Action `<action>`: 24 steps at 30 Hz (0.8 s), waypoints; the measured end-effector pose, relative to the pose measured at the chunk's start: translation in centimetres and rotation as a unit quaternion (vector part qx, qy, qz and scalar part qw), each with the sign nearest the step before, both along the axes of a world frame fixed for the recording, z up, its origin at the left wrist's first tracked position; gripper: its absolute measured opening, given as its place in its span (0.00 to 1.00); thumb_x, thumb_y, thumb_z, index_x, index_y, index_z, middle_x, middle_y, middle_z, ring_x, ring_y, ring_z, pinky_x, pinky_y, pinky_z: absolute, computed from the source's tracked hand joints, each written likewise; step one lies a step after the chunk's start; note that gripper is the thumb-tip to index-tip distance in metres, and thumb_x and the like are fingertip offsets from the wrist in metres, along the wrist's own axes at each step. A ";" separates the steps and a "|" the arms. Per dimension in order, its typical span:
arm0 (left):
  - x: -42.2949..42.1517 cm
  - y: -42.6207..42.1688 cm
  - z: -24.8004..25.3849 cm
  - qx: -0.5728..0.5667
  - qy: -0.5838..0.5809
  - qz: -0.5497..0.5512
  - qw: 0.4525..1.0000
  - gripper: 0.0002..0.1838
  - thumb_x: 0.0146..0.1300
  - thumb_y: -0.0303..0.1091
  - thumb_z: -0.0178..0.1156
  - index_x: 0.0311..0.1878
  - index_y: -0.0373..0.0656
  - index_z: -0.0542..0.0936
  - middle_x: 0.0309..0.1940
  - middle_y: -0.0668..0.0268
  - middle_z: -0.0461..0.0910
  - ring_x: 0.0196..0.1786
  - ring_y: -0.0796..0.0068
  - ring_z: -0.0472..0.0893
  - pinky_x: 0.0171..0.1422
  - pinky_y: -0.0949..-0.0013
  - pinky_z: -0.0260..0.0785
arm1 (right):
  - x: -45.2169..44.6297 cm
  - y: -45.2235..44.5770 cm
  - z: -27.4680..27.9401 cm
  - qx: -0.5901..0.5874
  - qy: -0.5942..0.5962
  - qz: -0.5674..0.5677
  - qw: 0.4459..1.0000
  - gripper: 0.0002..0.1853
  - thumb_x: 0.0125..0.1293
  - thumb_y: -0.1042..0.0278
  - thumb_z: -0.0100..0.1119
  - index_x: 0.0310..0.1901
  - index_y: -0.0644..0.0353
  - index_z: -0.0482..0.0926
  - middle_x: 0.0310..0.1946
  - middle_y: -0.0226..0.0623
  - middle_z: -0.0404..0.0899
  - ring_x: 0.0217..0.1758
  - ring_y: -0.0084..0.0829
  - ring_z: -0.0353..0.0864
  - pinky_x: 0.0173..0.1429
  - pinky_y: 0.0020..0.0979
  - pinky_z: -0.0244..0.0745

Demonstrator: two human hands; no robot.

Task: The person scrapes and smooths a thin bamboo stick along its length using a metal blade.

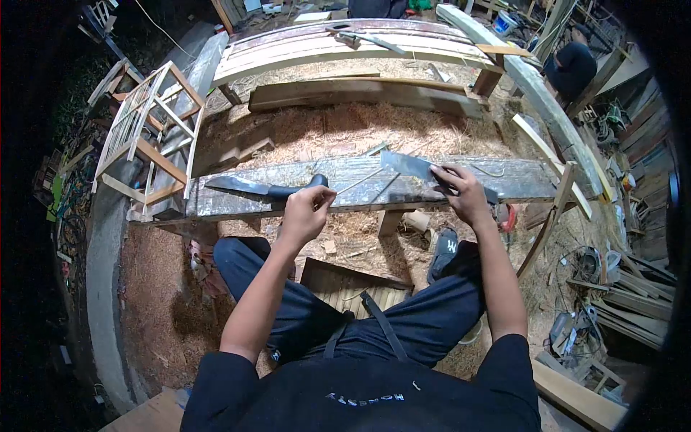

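My left fingers (317,192) pinch a slender strip (359,181), right fingers (451,175) clamp a blade (407,164) near its far end; work left unclear.

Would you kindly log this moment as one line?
left hand: pinches strip | right hand: holds blade | knife: lies on bench

The left hand (307,210) pinches a thin strip (358,181) that slants up toward a broad metal blade (407,164) held in the right hand (464,196); both hands are above a long, worn wooden desk (522,178); a knife (241,185) with a dark, curved handle lies on it beside the left hand; a slatted wooden frame (165,161) stands at the desk's left end; wood shavings (331,129) cover the ground beyond; a person (574,70) in dark clothing is at the upper right.
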State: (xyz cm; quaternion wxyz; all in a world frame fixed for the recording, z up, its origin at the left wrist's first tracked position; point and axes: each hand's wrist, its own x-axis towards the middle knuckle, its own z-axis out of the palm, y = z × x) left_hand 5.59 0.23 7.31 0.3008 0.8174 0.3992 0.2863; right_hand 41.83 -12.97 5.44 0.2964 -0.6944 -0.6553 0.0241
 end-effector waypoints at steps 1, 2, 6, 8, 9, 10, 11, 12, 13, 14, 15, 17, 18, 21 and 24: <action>0.6 0.1 -0.3 0.022 -0.010 -0.003 1.000 0.06 0.64 0.28 0.69 0.43 0.40 0.88 0.31 0.53 0.86 0.34 0.55 0.84 0.41 0.57 0.75 | 1.2 0.0 -0.2 -0.004 -0.031 0.010 0.999 0.29 0.60 0.66 0.75 0.64 0.35 0.84 0.60 0.34 0.81 0.59 0.44 0.83 0.64 0.42 0.79; 1.1 0.0 -0.7 0.023 -0.013 -0.003 1.000 0.06 0.64 0.28 0.69 0.43 0.40 0.88 0.31 0.53 0.86 0.34 0.55 0.84 0.41 0.57 0.75 | 2.4 0.0 -0.4 -0.009 -0.061 0.020 0.998 0.28 0.59 0.68 0.75 0.63 0.35 0.85 0.61 0.33 0.82 0.61 0.43 0.82 0.66 0.42 0.78; 3.8 0.0 -1.1 0.049 0.005 -0.012 0.999 0.05 0.62 0.28 0.69 0.40 0.43 0.89 0.34 0.57 0.88 0.35 0.54 0.83 0.47 0.55 0.73 | 5.8 -0.7 -0.9 -0.070 -0.086 0.009 0.994 0.30 0.56 0.71 0.75 0.60 0.32 0.86 0.63 0.31 0.81 0.67 0.41 0.78 0.72 0.44 0.72; 4.9 0.4 -2.0 0.106 0.010 -0.023 0.994 0.04 0.62 0.30 0.69 0.40 0.44 0.90 0.35 0.59 0.89 0.37 0.54 0.83 0.49 0.56 0.72 | 6.9 -0.9 -1.8 -0.057 -0.088 0.010 0.994 0.29 0.56 0.71 0.74 0.60 0.29 0.87 0.64 0.30 0.81 0.67 0.41 0.78 0.72 0.43 0.73; 5.6 0.5 -2.4 0.130 0.007 -0.022 0.991 0.04 0.63 0.33 0.70 0.39 0.47 0.90 0.34 0.62 0.89 0.40 0.56 0.83 0.50 0.56 0.70 | 7.1 -0.9 -2.0 -0.058 -0.083 0.005 0.995 0.28 0.57 0.70 0.74 0.59 0.28 0.87 0.63 0.30 0.81 0.67 0.41 0.78 0.72 0.43 0.72; 6.0 0.5 -2.8 0.131 0.005 -0.025 0.991 0.04 0.63 0.33 0.70 0.39 0.47 0.90 0.34 0.62 0.89 0.40 0.56 0.83 0.50 0.56 0.70 | 7.3 -1.0 -2.2 -0.059 -0.077 -0.001 0.995 0.27 0.58 0.68 0.73 0.58 0.27 0.88 0.63 0.30 0.81 0.66 0.41 0.78 0.71 0.43 0.72; 6.4 0.6 -3.2 0.148 0.035 -0.019 0.988 0.05 0.64 0.35 0.69 0.39 0.48 0.90 0.34 0.62 0.89 0.41 0.57 0.82 0.50 0.56 0.68 | 7.7 -1.0 -2.6 -0.066 -0.051 -0.005 0.997 0.23 0.60 0.65 0.73 0.57 0.27 0.89 0.65 0.30 0.80 0.67 0.41 0.77 0.72 0.43 0.70; 6.8 0.6 -3.3 0.165 0.065 -0.011 0.984 0.05 0.64 0.37 0.69 0.38 0.50 0.91 0.33 0.63 0.89 0.42 0.57 0.82 0.50 0.56 0.67 | 7.8 -1.0 -2.3 -0.064 -0.051 -0.007 0.997 0.23 0.60 0.65 0.73 0.57 0.27 0.89 0.65 0.30 0.80 0.67 0.41 0.77 0.72 0.43 0.70; 7.1 0.7 -3.6 0.157 0.086 -0.011 0.984 0.06 0.65 0.39 0.68 0.38 0.53 0.91 0.34 0.64 0.87 0.45 0.58 0.80 0.50 0.55 0.64 | 7.6 -1.0 -2.1 -0.056 -0.078 -0.001 0.995 0.22 0.61 0.63 0.73 0.56 0.28 0.89 0.66 0.30 0.79 0.68 0.41 0.76 0.73 0.44 0.70; 7.3 0.7 -3.9 0.157 0.087 -0.011 0.984 0.06 0.65 0.39 0.68 0.38 0.53 0.91 0.34 0.64 0.87 0.45 0.58 0.80 0.50 0.55 0.64 | 7.4 -1.0 -1.9 -0.049 -0.104 0.006 0.993 0.20 0.62 0.62 0.72 0.56 0.28 0.89 0.67 0.30 0.78 0.69 0.41 0.76 0.73 0.45 0.69; 7.4 0.6 -4.0 0.173 0.139 -0.009 0.975 0.05 0.65 0.39 0.68 0.40 0.54 0.90 0.37 0.65 0.86 0.47 0.58 0.80 0.50 0.55 0.66 | 7.3 -1.1 -1.7 -0.073 -0.086 0.007 0.994 0.18 0.65 0.59 0.70 0.57 0.29 0.89 0.69 0.31 0.76 0.71 0.41 0.73 0.75 0.45 0.66; 7.6 0.4 -4.5 0.188 0.191 -0.007 0.963 0.05 0.64 0.38 0.69 0.41 0.55 0.90 0.39 0.66 0.86 0.49 0.58 0.80 0.51 0.55 0.67 | 7.0 -1.4 -1.5 -0.079 -0.092 0.002 0.993 0.19 0.67 0.58 0.70 0.58 0.29 0.88 0.69 0.31 0.76 0.72 0.42 0.72 0.77 0.46 0.64; 7.7 0.5 -4.7 0.186 0.192 -0.002 0.963 0.06 0.64 0.38 0.69 0.43 0.56 0.90 0.41 0.66 0.85 0.51 0.58 0.79 0.51 0.54 0.68 | 7.0 -1.5 -1.5 -0.083 -0.099 -0.003 0.992 0.19 0.68 0.56 0.69 0.60 0.29 0.87 0.69 0.32 0.75 0.73 0.42 0.72 0.78 0.47 0.62; 7.8 0.4 -5.1 0.184 0.192 0.004 0.964 0.09 0.65 0.39 0.68 0.48 0.55 0.88 0.44 0.64 0.84 0.52 0.56 0.79 0.52 0.52 0.70 | 6.6 -2.0 -1.4 -0.105 -0.104 -0.010 0.989 0.21 0.70 0.55 0.67 0.64 0.30 0.84 0.71 0.33 0.74 0.74 0.42 0.70 0.79 0.48 0.60; 7.6 0.1 -4.7 0.181 0.169 0.006 0.969 0.11 0.67 0.39 0.66 0.51 0.52 0.86 0.45 0.60 0.83 0.52 0.54 0.78 0.53 0.52 0.70 | 6.1 -2.1 -1.1 -0.094 -0.127 -0.019 0.987 0.23 0.70 0.55 0.66 0.67 0.33 0.81 0.71 0.34 0.74 0.74 0.41 0.70 0.79 0.49 0.60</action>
